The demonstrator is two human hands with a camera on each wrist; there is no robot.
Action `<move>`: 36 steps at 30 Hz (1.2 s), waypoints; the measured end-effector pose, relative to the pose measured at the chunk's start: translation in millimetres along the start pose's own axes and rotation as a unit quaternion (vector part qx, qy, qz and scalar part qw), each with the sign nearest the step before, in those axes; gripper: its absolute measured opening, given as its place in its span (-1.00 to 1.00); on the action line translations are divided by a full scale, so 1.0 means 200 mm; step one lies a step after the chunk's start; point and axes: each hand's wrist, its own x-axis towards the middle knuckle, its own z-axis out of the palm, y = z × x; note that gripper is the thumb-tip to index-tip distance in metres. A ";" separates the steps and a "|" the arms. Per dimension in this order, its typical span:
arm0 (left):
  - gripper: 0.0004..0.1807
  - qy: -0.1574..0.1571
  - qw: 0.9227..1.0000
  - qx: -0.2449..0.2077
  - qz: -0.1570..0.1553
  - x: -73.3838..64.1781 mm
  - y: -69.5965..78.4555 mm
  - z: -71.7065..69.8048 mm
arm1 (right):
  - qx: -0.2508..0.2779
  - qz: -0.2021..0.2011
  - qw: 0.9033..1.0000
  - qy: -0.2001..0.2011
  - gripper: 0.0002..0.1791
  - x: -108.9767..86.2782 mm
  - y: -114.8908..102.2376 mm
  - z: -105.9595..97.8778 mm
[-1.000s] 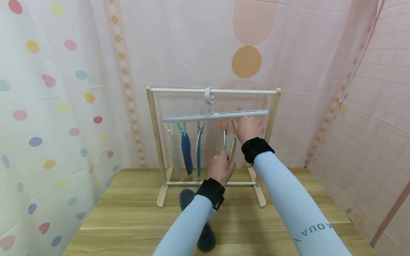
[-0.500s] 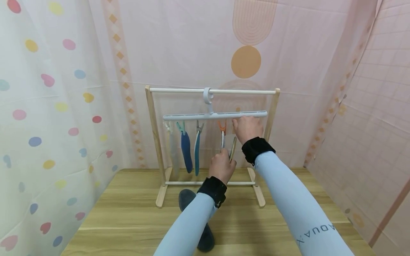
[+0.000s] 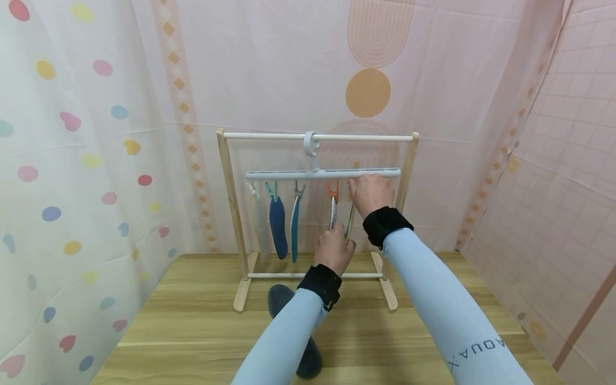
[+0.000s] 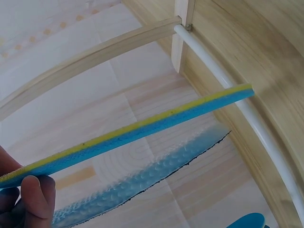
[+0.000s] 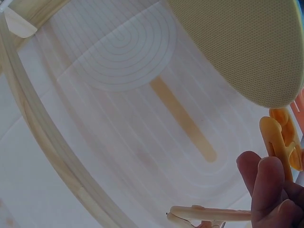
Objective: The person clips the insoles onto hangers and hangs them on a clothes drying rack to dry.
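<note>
My left hand (image 3: 333, 248) grips an insole, blue below and yellow on top (image 4: 128, 133), below the right half of the white hanger (image 3: 284, 175). Its beige mesh face (image 5: 247, 47) fills the upper right corner of the right wrist view. My right hand (image 3: 372, 193), just under the hanger bar, pinches a yellow-orange clothespin (image 5: 280, 142). The clothespin's tip is close to the insole's rounded end; whether it bites the edge I cannot tell. Beside the left hand, an insole (image 3: 333, 213) hangs from an orange clothespin (image 3: 332, 191).
A wooden rack (image 3: 228, 182) with a white top rail (image 3: 269, 136) carries the hanger. Several insoles, including a dark blue one (image 3: 277, 227), hang at its left. A dark insole-shaped piece (image 3: 309, 358) lies on the wooden table (image 3: 192, 321). A pale clothespin (image 5: 213, 213) is near the right fingers.
The hanger has come level from a slight tilt, and the hanging insoles have swayed a little. The insole in my left hand has turned slightly; both hands have barely moved.
</note>
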 end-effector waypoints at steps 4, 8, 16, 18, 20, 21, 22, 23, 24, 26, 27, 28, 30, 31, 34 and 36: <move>-0.73 -0.004 1.000 0.000 -0.002 -0.01 0.01 -0.01 | -0.001 -0.002 1.000 -0.002 -0.38 -0.01 0.00 -0.01; -0.76 -0.004 1.000 0.003 -0.006 -0.01 0.01 -0.01 | 0.001 -0.002 1.000 -0.004 -0.38 -0.01 0.00 -0.02; -0.72 0.002 1.000 0.010 0.003 -0.01 0.01 -0.01 | 0.007 0.003 1.000 -0.006 -0.41 0.00 0.01 -0.01; -0.72 -0.002 1.000 0.008 0.003 -0.01 0.02 -0.01 | 0.004 0.002 1.000 -0.008 -0.41 0.00 0.01 -0.02; -0.74 -0.007 1.000 0.001 -0.001 0.00 0.02 -0.01 | 0.002 0.002 1.000 -0.010 -0.39 0.00 0.01 -0.02; -0.75 -0.009 1.000 -0.001 -0.003 0.01 0.02 -0.01 | 0.001 0.001 1.000 -0.010 -0.39 0.00 0.01 -0.02; -0.75 -0.009 1.000 -0.003 -0.004 0.01 0.02 -0.01 | 0.000 0.001 1.000 -0.009 -0.39 0.00 0.01 -0.02; -0.76 -0.010 1.000 -0.004 -0.005 0.02 0.02 -0.01 | 0.001 0.000 1.000 -0.009 -0.39 0.00 0.01 -0.02; -0.76 -0.011 1.000 -0.005 -0.005 0.02 0.02 -0.02 | 0.001 0.000 1.000 -0.010 -0.39 0.00 0.01 -0.02; -0.78 -0.012 1.000 -0.005 -0.006 0.03 0.03 -0.02 | 0.004 0.000 1.000 -0.010 -0.39 0.00 0.01 -0.02; -0.78 -0.014 1.000 -0.005 -0.007 0.03 0.03 -0.03 | 0.005 0.000 1.000 -0.009 -0.40 0.00 0.01 -0.02; -0.78 -0.015 1.000 -0.005 -0.007 0.04 0.03 -0.03 | 0.007 0.000 1.000 -0.010 -0.40 0.00 0.01 -0.02; -0.79 -0.015 1.000 -0.005 -0.006 0.05 0.04 -0.04 | 0.009 0.000 1.000 -0.013 -0.40 0.00 0.01 -0.03; -0.79 -0.015 1.000 -0.005 -0.004 0.05 0.05 -0.05 | 0.010 0.000 1.000 -0.013 -0.40 -0.01 0.01 -0.03; -0.78 -0.010 1.000 -0.003 0.003 0.05 0.06 -0.06 | 0.011 -0.001 1.000 -0.017 -0.39 -0.01 0.01 -0.03; -0.79 -0.009 1.000 -0.001 0.005 0.05 0.06 -0.06 | 0.011 0.000 1.000 -0.016 -0.39 -0.01 0.01 -0.03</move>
